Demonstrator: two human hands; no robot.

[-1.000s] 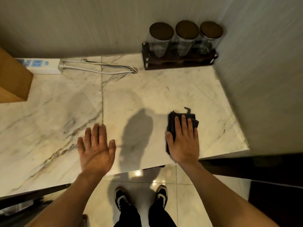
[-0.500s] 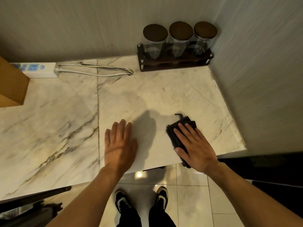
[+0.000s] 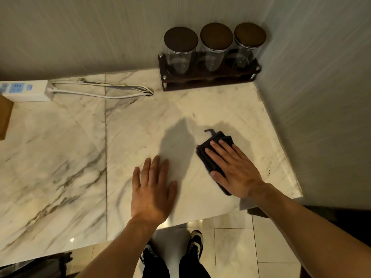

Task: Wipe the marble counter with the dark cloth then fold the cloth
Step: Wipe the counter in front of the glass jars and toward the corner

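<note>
The dark cloth [image 3: 208, 146], folded into a small pad with a loop at its far corner, lies on the white marble counter [image 3: 140, 125] near the front right. My right hand [image 3: 233, 170] presses flat on it, fingers extended, covering most of it. My left hand [image 3: 153, 189] rests flat on the bare marble to the left of the cloth, fingers apart, holding nothing.
A dark rack [image 3: 208, 79] with three lidded glass jars stands in the back right corner against the walls. A white power strip [image 3: 26, 91] and its looped cable [image 3: 104, 91] lie along the back wall. A wooden box edge [image 3: 5, 117] shows at far left. The counter's front edge runs just behind my wrists.
My left hand slid rightwards along the counter toward the cloth. My right hand turned with the cloth under it, and the cloth now lies angled.
</note>
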